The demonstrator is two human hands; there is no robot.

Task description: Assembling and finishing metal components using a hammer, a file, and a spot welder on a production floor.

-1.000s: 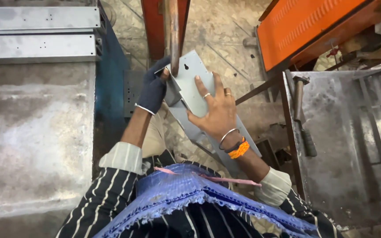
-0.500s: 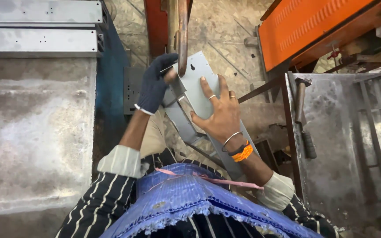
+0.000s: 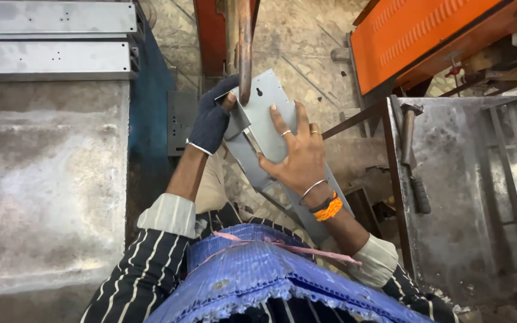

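A: The left hand point(image 3: 212, 119), gloved in dark cloth, was closed round the left edge of the grey plate point(image 3: 264, 119), thumb on top, fingers curled under.

B: And the right hand point(image 3: 297, 158) lay flat on the plate's face, bare, fingers spread wide, gripping nothing, just pressing down.

A: The plate itself sat tilted under the rusty rod point(image 3: 244, 48), whose tip met the plate near a keyhole slot at its upper end. It rested on a grey arm point(image 3: 252, 167) running back toward the person.

B: Doing that well, by my judgement, meant keeping the plate pushed flush on its support, the spread palm steadying it, and every fingertip well away from where the rod touched.

A: The gloved thumb was close to that spot, though. That looked the risk.

B: Any packages or labels?

A: None to be seen, no sign either. An orange panel point(image 3: 426, 36) with rows of slots stood at upper right. A red post point(image 3: 210, 36) stood behind the rod.

B: Grey channels point(image 3: 52, 39) lay stacked at upper left above a worn steel table point(image 3: 43, 191). A hammer point(image 3: 411, 155) rested on the steel bench point(image 3: 456, 227) at right.

A: And a blue ribbed sheet point(image 3: 270, 269) covered the person's lap.
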